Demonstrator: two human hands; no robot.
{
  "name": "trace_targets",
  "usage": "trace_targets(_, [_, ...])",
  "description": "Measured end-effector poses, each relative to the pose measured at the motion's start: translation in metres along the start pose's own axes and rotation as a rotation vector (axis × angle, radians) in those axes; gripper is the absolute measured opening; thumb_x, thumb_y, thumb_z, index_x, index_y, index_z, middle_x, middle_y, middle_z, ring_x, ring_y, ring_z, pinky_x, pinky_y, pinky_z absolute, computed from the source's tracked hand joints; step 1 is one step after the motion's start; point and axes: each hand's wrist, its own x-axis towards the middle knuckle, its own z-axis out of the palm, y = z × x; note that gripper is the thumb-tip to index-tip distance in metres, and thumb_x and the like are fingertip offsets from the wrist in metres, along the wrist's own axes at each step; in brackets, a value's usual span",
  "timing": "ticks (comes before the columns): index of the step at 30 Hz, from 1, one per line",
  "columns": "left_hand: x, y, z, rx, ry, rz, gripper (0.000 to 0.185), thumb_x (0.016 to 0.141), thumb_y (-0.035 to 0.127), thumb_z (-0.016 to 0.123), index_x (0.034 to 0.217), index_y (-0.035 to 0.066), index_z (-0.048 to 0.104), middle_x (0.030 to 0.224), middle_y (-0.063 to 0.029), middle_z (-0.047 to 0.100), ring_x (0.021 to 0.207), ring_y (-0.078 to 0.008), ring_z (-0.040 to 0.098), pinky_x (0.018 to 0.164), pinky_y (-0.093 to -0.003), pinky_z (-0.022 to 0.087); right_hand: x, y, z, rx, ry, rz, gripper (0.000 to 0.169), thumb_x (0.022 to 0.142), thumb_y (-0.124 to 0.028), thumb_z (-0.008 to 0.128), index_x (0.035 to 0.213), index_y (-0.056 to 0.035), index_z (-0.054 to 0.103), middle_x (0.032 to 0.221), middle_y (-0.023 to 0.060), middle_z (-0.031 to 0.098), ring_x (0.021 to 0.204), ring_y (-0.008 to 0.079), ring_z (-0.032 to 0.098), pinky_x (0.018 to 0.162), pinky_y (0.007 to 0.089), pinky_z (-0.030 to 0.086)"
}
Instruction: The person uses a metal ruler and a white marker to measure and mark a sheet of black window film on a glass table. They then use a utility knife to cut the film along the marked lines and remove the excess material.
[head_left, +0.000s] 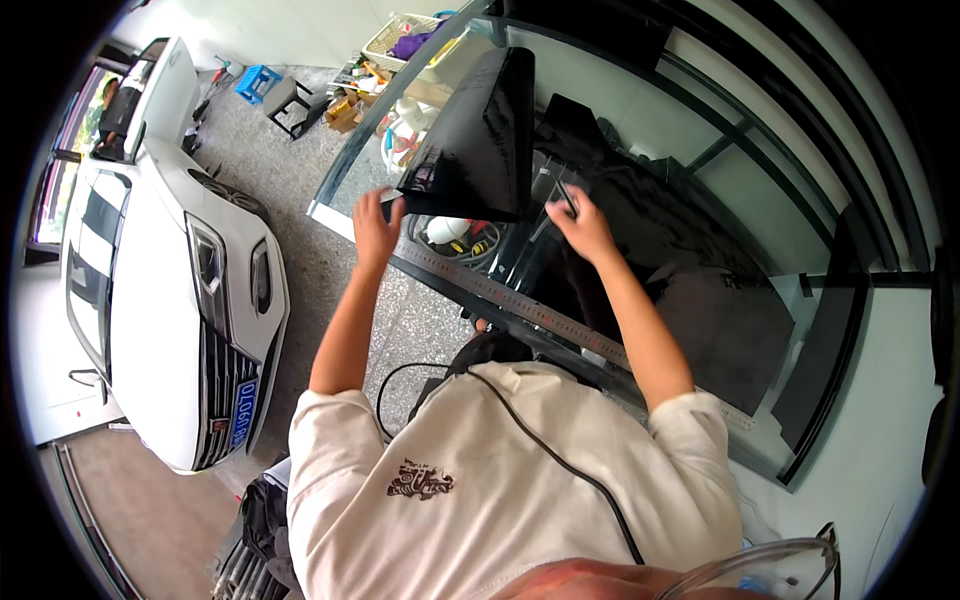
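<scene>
A folded-over piece of dark glossy film (472, 142) stands up from a glass-topped table (352, 161). My left hand (377, 225) is at its lower left corner, with the thumb and fingers about the edge. A slim dark tool (565, 196), its kind unclear, is in my right hand (581, 221), just right of the film's fold. More dark film (697, 307) lies flat over the right part of the glass. Along the near edge runs a long steel ruler (517, 301), passing under my right forearm.
Below the glass show a white bottle (410, 112) and coiled hoses (480, 251). A plastic basket (382, 45) and a cardboard box (343, 112) stand beyond the table. To the left are a white car (150, 300), a blue stool (257, 84) and a black-legged stool (285, 94).
</scene>
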Motion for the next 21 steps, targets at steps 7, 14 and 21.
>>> trace_targets(7, [0.097,-0.074,0.066,-0.529,-0.675,-0.434,0.079,0.089,0.058,0.064,0.135,-0.005,0.050,0.127,-0.0262,0.060,0.118,-0.0325,0.059,0.098,-0.0379,0.047,0.102,-0.016,0.050,0.254,-0.089,0.497,0.051,0.086,-0.051,0.072,0.113,-0.0096,0.060,0.076,-0.0007,0.062,0.055,0.0118,0.054,0.047,0.0270,0.039])
trace_targets(14, [0.144,-0.056,0.082,-0.637,-0.906,-0.617,0.094,0.087,0.069,0.056,0.139,-0.008,0.045,0.134,-0.0221,0.056,0.122,-0.0269,0.056,0.103,-0.0331,0.042,0.108,-0.014,0.062,0.554,-0.215,0.633,0.049,0.086,-0.047,0.073,0.117,-0.0131,0.057,0.086,-0.0005,0.065,0.065,0.0123,0.061,0.049,0.0284,0.042])
trace_targets(21, [0.164,-0.057,0.045,-0.991,-0.912,-0.717,0.083,0.090,0.052,0.064,0.148,-0.002,0.037,0.141,-0.0151,0.051,0.125,-0.0218,0.053,0.108,-0.0318,0.038,0.132,-0.072,0.068,0.771,-0.175,0.456,0.054,0.080,-0.040,0.078,0.118,-0.0088,0.055,0.092,0.0020,0.066,0.070,0.0114,0.065,0.052,0.0255,0.050])
